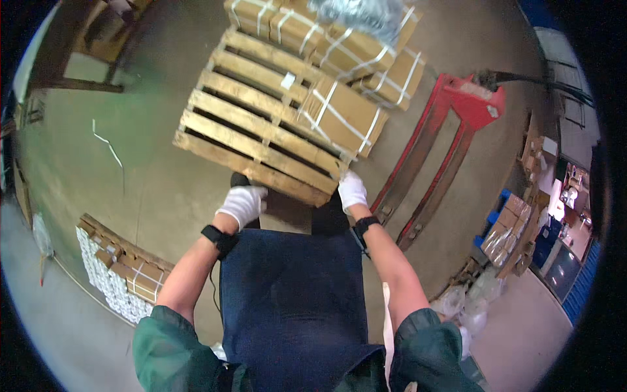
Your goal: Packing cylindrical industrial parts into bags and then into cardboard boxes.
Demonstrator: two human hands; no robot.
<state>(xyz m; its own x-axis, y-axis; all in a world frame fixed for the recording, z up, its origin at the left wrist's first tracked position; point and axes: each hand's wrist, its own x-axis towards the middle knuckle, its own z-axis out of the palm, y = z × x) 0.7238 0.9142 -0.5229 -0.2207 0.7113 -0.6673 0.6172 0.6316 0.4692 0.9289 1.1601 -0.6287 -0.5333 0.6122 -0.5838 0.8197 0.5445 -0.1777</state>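
A wooden pallet (261,130) lies on the concrete floor in front of me. Brown cardboard boxes (343,114) bound with white straps are stacked on its far and right side. My left hand (241,204), in a white glove, is curled into a fist just below the pallet's near edge. My right hand (353,191), also white-gloved, rests against the pallet's near right corner, under the closest strapped box. Whether its fingers grip the wood is hidden. Both wrists carry black bands. A dark blue apron (294,300) hangs below my arms.
A red pallet jack (444,150) stands right of the pallet, forks pointing toward me. Stacked small boxes (124,274) sit at lower left. Cartons and blue crates (509,228) crowd the right. Loose white strap (108,147) lies on the floor at left. Clear plastic bags (464,300) lie at lower right.
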